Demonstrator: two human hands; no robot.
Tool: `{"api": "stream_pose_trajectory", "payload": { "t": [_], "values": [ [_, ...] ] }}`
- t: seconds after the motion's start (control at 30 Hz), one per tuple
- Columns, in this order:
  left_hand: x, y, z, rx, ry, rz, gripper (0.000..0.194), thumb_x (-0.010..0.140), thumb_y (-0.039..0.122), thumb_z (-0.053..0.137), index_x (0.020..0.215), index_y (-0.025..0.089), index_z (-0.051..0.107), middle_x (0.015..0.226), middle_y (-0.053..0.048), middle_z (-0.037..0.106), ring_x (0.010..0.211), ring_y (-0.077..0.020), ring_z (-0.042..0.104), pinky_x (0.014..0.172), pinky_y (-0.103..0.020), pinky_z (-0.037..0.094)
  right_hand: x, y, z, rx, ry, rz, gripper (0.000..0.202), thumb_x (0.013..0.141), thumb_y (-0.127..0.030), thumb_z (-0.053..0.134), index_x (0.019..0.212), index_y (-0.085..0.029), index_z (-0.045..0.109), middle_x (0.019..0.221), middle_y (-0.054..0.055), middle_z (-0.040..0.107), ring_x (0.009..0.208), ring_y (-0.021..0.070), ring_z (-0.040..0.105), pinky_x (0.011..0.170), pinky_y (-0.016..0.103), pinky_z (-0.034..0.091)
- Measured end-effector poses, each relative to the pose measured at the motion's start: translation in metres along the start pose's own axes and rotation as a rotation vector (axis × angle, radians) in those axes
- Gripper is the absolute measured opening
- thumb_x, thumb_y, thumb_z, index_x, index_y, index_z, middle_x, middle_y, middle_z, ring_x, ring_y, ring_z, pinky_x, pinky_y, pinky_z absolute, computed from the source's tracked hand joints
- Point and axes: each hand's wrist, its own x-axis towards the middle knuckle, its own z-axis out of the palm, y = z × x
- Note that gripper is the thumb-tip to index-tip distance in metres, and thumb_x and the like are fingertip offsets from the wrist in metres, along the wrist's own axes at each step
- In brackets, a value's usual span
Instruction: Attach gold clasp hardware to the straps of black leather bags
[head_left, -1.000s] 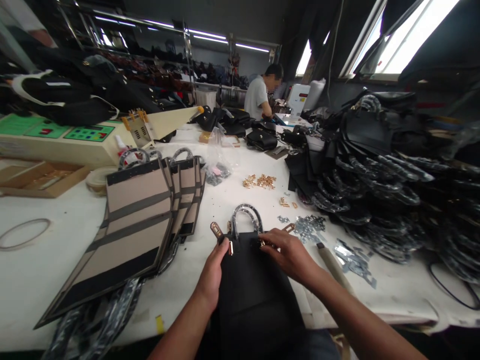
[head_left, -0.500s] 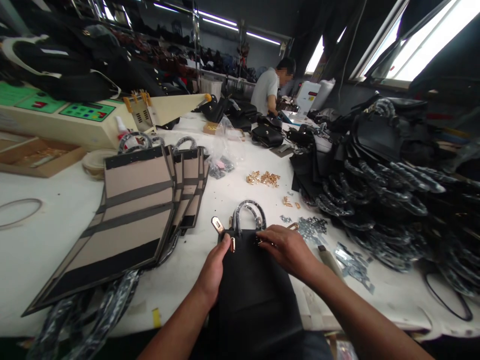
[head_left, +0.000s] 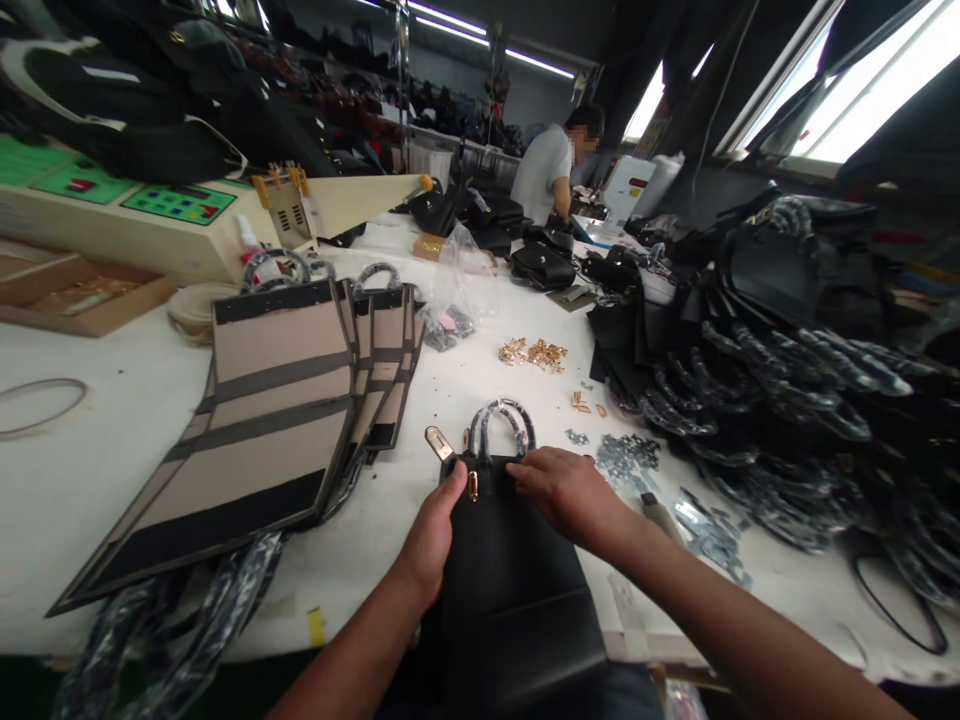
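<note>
A black handbag (head_left: 517, 570) lies upright in front of me at the table's near edge, its plastic-wrapped handles (head_left: 504, 412) pointing away. My left hand (head_left: 433, 535) is closed on the bag's upper left edge, thumb on the front face. Beside that thumb sits a small gold turn lock (head_left: 473, 486). A gold-plated strap end (head_left: 439, 442) sticks out past the upper left corner. My right hand (head_left: 562, 488) is closed, fingertips pressed at the bag's upper right; whatever they pinch there is hidden beneath the fingers.
Unfolded bag panels (head_left: 277, 400) are stacked at left. Gold fittings (head_left: 544, 355) lie in a pile ahead, with metal plates (head_left: 628, 462) scattered at right. Black bags with wrapped handles (head_left: 757, 370) heap up on the right. A co-worker (head_left: 546, 170) bends over the far end.
My right fingertips have shifted slightly up and left along the bag's top, and the gold piece seen near them is now covered. The left hand keeps its grip on the bag.
</note>
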Motion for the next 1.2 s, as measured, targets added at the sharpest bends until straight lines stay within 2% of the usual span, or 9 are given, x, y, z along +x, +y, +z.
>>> {"api": "stream_pose_trajectory", "payload": {
  "t": [0.13,0.27,0.5,0.6,0.7,0.9,1.03,1.2],
  "values": [
    [-0.002,0.001,0.002,0.056,0.004,0.046,0.051,0.094,0.047,0.068,0.135,0.017,0.065,0.119,-0.013,0.078,0.111,-0.0339,0.074,0.101,-0.047,0.060,-0.005,0.004,-0.002,0.063,0.016,-0.053,0.030,0.104,-0.030,0.050,0.130,-0.023,0.064,0.111,0.008,0.072,0.099,0.0217,0.068,0.083,0.034,0.053],
    [-0.001,0.002,0.003,0.082,0.029,0.066,0.049,0.093,0.047,0.069,0.132,0.016,0.068,0.118,-0.012,0.078,0.113,-0.0341,0.073,0.101,-0.046,0.060,-0.006,0.006,-0.004,0.074,0.039,-0.068,0.031,0.102,-0.028,0.051,0.130,-0.024,0.064,0.110,0.008,0.072,0.097,0.0209,0.068,0.080,0.033,0.052],
    [-0.002,0.003,0.010,0.013,0.087,-0.049,0.057,0.090,0.053,0.070,0.134,0.016,0.066,0.112,-0.014,0.080,0.105,-0.0364,0.076,0.096,-0.050,0.062,-0.002,0.005,-0.002,-0.006,0.039,-0.066,0.029,0.104,-0.027,0.046,0.125,-0.024,0.065,0.105,0.007,0.072,0.093,0.0200,0.068,0.070,0.032,0.045],
    [-0.003,0.004,0.013,-0.015,0.099,-0.098,0.059,0.089,0.056,0.069,0.133,0.016,0.067,0.110,-0.015,0.080,0.104,-0.0367,0.076,0.095,-0.050,0.062,-0.003,0.005,0.001,0.015,0.053,-0.045,0.027,0.102,-0.026,0.050,0.124,-0.024,0.065,0.103,0.006,0.071,0.093,0.0197,0.067,0.072,0.032,0.045],
    [-0.004,0.003,0.014,-0.014,0.112,-0.088,0.056,0.090,0.053,0.070,0.132,0.017,0.067,0.108,-0.014,0.081,0.102,-0.0358,0.077,0.095,-0.050,0.063,-0.004,0.002,0.006,0.049,0.060,0.010,0.026,0.101,-0.025,0.051,0.123,-0.026,0.065,0.102,0.004,0.070,0.094,0.0190,0.067,0.073,0.032,0.044],
    [-0.006,0.001,0.016,-0.005,0.108,-0.126,0.061,0.087,0.059,0.070,0.130,0.016,0.068,0.105,-0.015,0.081,0.101,-0.0361,0.077,0.094,-0.050,0.063,-0.006,-0.007,0.008,0.034,0.076,0.088,0.021,0.098,-0.020,0.053,0.113,-0.026,0.067,0.094,0.002,0.068,0.088,0.0180,0.066,0.068,0.031,0.040],
    [-0.008,-0.002,0.019,0.055,0.105,-0.051,0.059,0.089,0.056,0.070,0.131,0.015,0.067,0.105,-0.015,0.081,0.100,-0.0360,0.077,0.095,-0.051,0.062,-0.008,-0.004,-0.002,0.029,0.032,0.013,0.024,0.098,-0.022,0.054,0.119,-0.025,0.065,0.102,0.004,0.071,0.093,0.0191,0.068,0.065,0.031,0.037],
    [-0.009,-0.005,0.019,0.049,0.096,-0.035,0.060,0.089,0.055,0.071,0.133,0.016,0.066,0.105,-0.015,0.081,0.100,-0.0361,0.077,0.095,-0.051,0.062,-0.009,0.002,-0.010,0.015,-0.003,-0.037,0.027,0.096,-0.021,0.055,0.120,-0.026,0.066,0.102,0.004,0.072,0.093,0.0195,0.069,0.063,0.031,0.036]
  ]
}}
